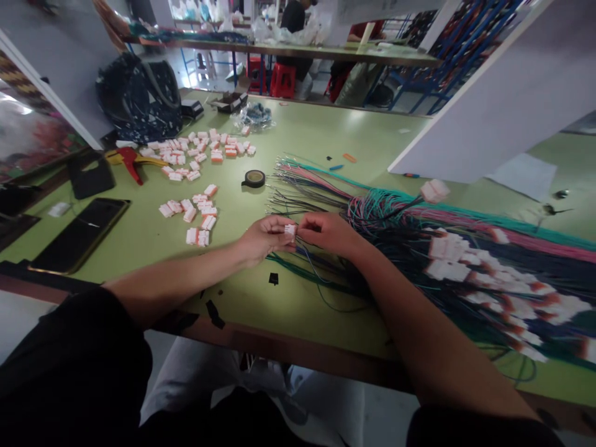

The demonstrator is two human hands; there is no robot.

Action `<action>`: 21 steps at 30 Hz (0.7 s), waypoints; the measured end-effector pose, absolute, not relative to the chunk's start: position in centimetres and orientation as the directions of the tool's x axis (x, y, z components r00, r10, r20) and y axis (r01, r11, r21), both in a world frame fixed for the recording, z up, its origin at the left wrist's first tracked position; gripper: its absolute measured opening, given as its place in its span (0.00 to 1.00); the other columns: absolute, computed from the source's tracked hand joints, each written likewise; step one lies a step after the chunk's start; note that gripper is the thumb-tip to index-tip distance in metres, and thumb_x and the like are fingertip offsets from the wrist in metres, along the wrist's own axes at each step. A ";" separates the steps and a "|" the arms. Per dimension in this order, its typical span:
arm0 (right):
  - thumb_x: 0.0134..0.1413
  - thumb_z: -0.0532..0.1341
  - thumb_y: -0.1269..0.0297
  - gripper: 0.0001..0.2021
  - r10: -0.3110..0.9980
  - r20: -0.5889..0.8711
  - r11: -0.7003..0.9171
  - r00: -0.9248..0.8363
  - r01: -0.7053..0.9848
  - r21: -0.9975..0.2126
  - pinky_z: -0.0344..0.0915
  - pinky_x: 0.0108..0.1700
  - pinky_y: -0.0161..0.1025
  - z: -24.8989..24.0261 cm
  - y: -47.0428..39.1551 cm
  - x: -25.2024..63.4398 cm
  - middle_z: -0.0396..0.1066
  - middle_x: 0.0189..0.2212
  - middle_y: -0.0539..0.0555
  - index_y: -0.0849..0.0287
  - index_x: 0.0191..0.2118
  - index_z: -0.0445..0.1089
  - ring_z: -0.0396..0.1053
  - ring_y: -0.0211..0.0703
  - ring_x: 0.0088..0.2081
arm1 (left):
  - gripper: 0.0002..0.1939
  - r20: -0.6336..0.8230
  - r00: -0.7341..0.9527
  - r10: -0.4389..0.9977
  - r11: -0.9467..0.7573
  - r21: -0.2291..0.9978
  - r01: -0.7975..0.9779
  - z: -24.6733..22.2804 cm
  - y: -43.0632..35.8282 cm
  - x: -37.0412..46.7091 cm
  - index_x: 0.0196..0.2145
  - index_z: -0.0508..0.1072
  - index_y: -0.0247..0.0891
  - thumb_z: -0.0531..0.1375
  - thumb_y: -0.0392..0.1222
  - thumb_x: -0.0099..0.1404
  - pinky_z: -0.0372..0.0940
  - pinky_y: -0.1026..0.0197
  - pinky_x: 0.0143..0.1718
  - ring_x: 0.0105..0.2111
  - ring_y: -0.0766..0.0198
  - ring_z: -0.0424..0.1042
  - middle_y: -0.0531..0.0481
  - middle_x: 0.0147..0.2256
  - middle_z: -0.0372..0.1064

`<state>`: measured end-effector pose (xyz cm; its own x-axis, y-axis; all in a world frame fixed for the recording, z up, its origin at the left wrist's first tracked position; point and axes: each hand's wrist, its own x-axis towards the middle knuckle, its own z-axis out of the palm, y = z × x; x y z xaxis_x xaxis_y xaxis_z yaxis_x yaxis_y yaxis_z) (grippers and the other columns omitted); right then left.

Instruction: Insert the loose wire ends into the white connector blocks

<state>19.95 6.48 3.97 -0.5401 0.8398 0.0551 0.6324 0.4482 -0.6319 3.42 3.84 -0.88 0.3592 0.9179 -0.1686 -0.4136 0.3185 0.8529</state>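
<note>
My left hand (265, 241) pinches a small white connector (289, 232) above the green table. Close against its right side is my right hand (328, 233), thumb and fingertips pressed together at the connector; a thin grey-blue wire (318, 273) hangs below them in a loop. What exactly the right fingertips grip is too small to make out. Behind and beside the hands lie bundles of loose wires (321, 189), teal, pink and dark, running off to the right. White and orange connectors (503, 279) sit on the wire bundle at the right. More loose connectors (198, 205) lie left of my hands.
On the table (298, 133) are black tape (254, 179), a phone (79, 236), red-yellow pliers (133, 162), a dark bag (139, 99) and another connector pile (205, 146). A white panel (493, 87) stands at right. People sit at a bench behind.
</note>
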 end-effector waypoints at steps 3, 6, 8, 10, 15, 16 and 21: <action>0.43 0.56 0.64 0.07 0.852 0.073 0.453 -0.518 0.662 -0.597 0.50 0.26 0.31 3.9 6.4 19.9 0.63 0.17 0.46 0.60 0.20 0.65 0.57 0.32 0.21 | 0.13 -0.192 0.339 0.921 0.325 0.858 -0.398 -0.7 3.7 3.6 0.34 0.67 0.31 0.63 0.26 0.50 0.70 0.64 0.29 0.23 0.71 0.72 0.55 0.23 0.70; 0.45 0.57 0.64 0.08 0.847 0.079 0.466 -0.527 0.661 -0.588 0.50 0.26 0.31 3.9 6.2 19.8 0.62 0.15 0.45 0.60 0.21 0.66 0.57 0.31 0.21 | 0.13 -0.194 0.325 0.926 0.316 0.868 -0.382 -0.7 3.7 3.6 0.33 0.68 0.31 0.63 0.24 0.49 0.70 0.65 0.27 0.22 0.70 0.72 0.56 0.22 0.70; 0.46 0.57 0.64 0.08 0.837 0.030 0.456 -0.546 0.666 -0.590 0.52 0.27 0.31 4.1 6.0 20.0 0.63 0.15 0.45 0.60 0.21 0.67 0.58 0.31 0.21 | 0.13 -0.190 0.338 0.922 0.315 0.876 -0.365 -0.8 3.8 3.6 0.32 0.68 0.31 0.63 0.24 0.49 0.69 0.65 0.26 0.22 0.70 0.71 0.56 0.21 0.70; 0.47 0.57 0.64 0.09 0.815 -0.070 0.423 -0.576 0.673 -0.607 0.54 0.27 0.32 4.6 6.0 20.4 0.64 0.15 0.45 0.60 0.22 0.68 0.59 0.31 0.20 | 0.13 -0.187 0.362 0.913 0.318 0.883 -0.346 -0.9 3.9 3.6 0.32 0.68 0.31 0.63 0.25 0.49 0.69 0.65 0.26 0.22 0.70 0.71 0.55 0.21 0.70; 0.51 0.57 0.62 0.08 0.851 -0.123 0.289 -0.511 0.650 -0.703 0.63 0.30 0.33 6.0 8.7 21.7 0.72 0.24 0.50 0.60 0.31 0.71 0.66 0.34 0.25 | 0.13 -0.123 0.413 0.902 0.276 0.900 -0.336 -1.1 4.0 3.6 0.33 0.69 0.31 0.65 0.27 0.49 0.70 0.65 0.27 0.22 0.71 0.71 0.55 0.23 0.70; 0.52 0.56 0.63 0.09 0.909 -0.062 0.252 -0.413 0.662 -0.706 0.64 0.32 0.33 6.2 9.8 21.8 0.73 0.27 0.52 0.61 0.34 0.71 0.68 0.34 0.26 | 0.13 -0.109 0.423 0.899 0.269 0.902 -0.339 -1.2 4.0 3.6 0.33 0.69 0.31 0.65 0.28 0.49 0.70 0.65 0.27 0.23 0.71 0.71 0.55 0.23 0.70; 0.52 0.55 0.72 0.11 0.993 0.062 0.114 -0.103 0.967 -0.226 0.66 0.39 0.38 6.0 15.6 22.0 0.75 0.32 0.59 0.64 0.36 0.74 0.72 0.45 0.36 | 0.16 -0.090 0.451 0.888 0.279 0.886 -0.372 -1.4 4.0 3.5 0.33 0.69 0.32 0.67 0.30 0.46 0.70 0.64 0.27 0.23 0.69 0.72 0.55 0.23 0.70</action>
